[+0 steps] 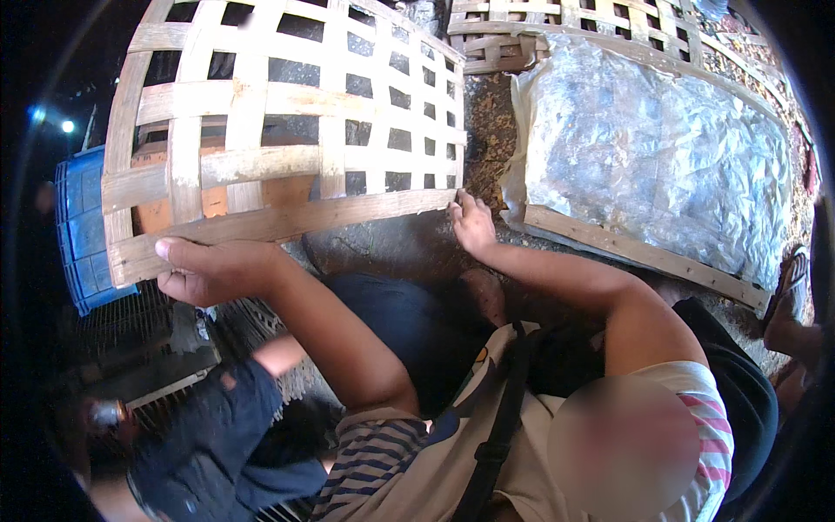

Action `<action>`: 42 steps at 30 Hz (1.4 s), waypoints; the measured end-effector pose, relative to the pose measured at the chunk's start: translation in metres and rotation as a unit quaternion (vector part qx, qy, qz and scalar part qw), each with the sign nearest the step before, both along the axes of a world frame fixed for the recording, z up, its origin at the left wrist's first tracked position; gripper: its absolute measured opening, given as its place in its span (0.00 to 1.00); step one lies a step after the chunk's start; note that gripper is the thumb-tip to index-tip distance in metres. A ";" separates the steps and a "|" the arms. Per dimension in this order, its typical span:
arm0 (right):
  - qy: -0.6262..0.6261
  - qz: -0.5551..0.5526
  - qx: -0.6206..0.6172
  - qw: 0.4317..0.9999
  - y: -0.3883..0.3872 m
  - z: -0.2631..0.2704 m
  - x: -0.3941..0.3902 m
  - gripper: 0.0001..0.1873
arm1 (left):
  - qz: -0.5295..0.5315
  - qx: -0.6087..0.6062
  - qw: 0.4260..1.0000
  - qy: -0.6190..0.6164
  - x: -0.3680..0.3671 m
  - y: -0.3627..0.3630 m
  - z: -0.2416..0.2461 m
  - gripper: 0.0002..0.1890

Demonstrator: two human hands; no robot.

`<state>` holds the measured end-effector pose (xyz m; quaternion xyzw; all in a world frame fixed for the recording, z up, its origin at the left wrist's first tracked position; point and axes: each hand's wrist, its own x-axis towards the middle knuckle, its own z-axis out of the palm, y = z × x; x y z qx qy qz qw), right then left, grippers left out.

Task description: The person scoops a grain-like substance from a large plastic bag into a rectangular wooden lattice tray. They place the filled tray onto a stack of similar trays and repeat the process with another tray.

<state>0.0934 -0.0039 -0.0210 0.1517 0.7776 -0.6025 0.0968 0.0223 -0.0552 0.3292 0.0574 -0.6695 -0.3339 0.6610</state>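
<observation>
A woven slatted lattice panel, apparently of bamboo or wood strips, is held tilted up in front of me. My left hand grips its near left corner, the thumb on top of the wooden edge strip. At the near right corner, my right hand has its fingertips against the edge; whether they grip it is hard to tell. To the right lies a rectangular panel covered with crinkled plastic sheet, with a wooden strip along its near edge.
Another lattice panel lies beyond the plastic-covered one. A blue plastic crate stands at the far left, and an orange surface shows behind the lattice. Another person's dark-clothed body is at the lower left; a sandalled foot is at the right.
</observation>
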 end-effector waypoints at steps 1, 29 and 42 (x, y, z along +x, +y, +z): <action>0.019 -0.017 0.001 1.000 0.000 0.015 -0.003 0.21 | -0.002 -0.003 1.000 0.001 0.000 -0.005 0.000 0.28; 0.342 0.026 -0.050 0.938 0.031 0.112 -0.024 0.10 | -0.008 0.015 1.000 -0.005 0.000 -0.005 -0.001 0.28; 0.287 -0.130 -0.012 0.949 0.087 0.105 -0.132 0.11 | -0.076 0.016 0.997 0.007 0.013 -0.035 0.020 0.25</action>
